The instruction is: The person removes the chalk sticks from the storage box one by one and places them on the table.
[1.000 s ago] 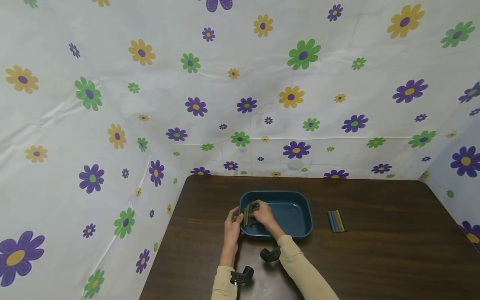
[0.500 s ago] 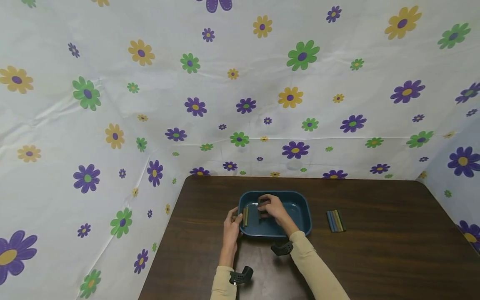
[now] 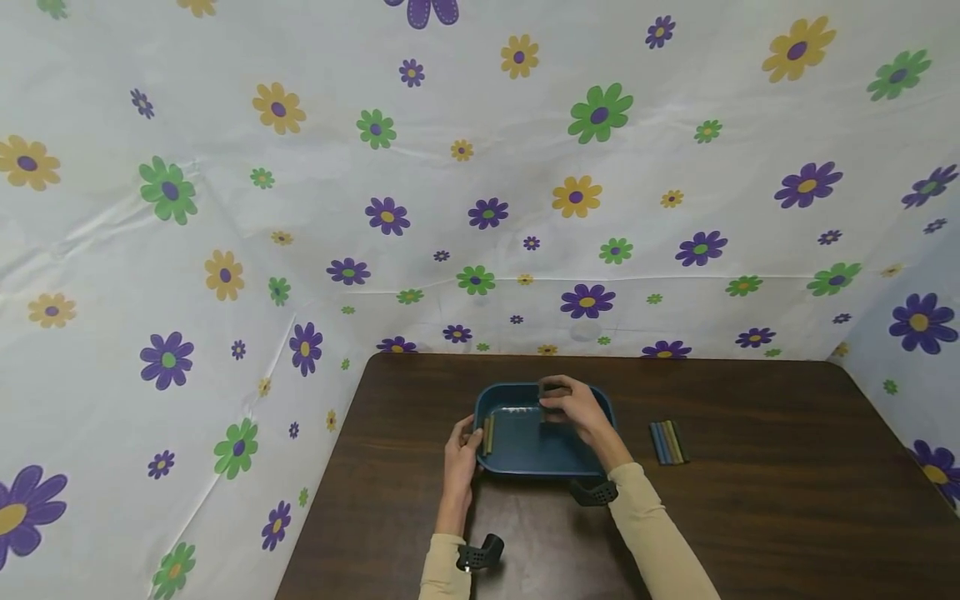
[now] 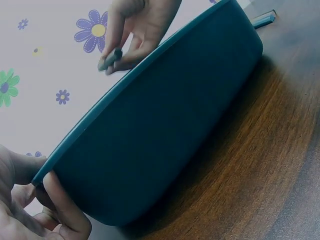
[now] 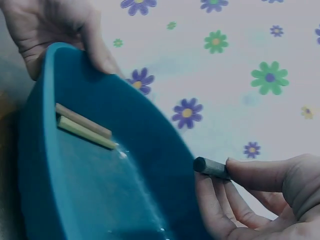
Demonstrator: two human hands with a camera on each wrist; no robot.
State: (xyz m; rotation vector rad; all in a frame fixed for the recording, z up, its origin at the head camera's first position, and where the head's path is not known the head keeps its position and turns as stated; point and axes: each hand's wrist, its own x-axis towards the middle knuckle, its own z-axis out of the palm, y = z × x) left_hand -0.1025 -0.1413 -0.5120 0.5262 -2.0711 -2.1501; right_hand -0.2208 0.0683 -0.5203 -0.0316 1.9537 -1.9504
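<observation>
A blue plastic tub [image 3: 525, 446] stands on the table, its left end gripped by my left hand [image 3: 461, 462], thumb at the rim and fingers against the outside wall. My right hand [image 3: 576, 406] pinches dark grey chalk [image 5: 212, 168] between thumb and fingers, above the tub's right half. In the left wrist view two dark ends show between those fingers; the right wrist view shows one plainly. Inside the tub, a tan chalk stick [image 5: 83, 120] and a yellow-green chalk stick [image 5: 87, 133] lie side by side along the left wall.
Several chalk sticks [image 3: 668, 442], blue, yellowish and dark, lie in a row on the table right of the tub. The brown wooden table [image 3: 780, 467] ends at a flower-printed cloth [image 3: 420, 183] behind and to the left.
My right hand has carried the dark chalk from beside the tub's left-end sticks up and rightward over the tub. My left hand keeps its grip on the tub.
</observation>
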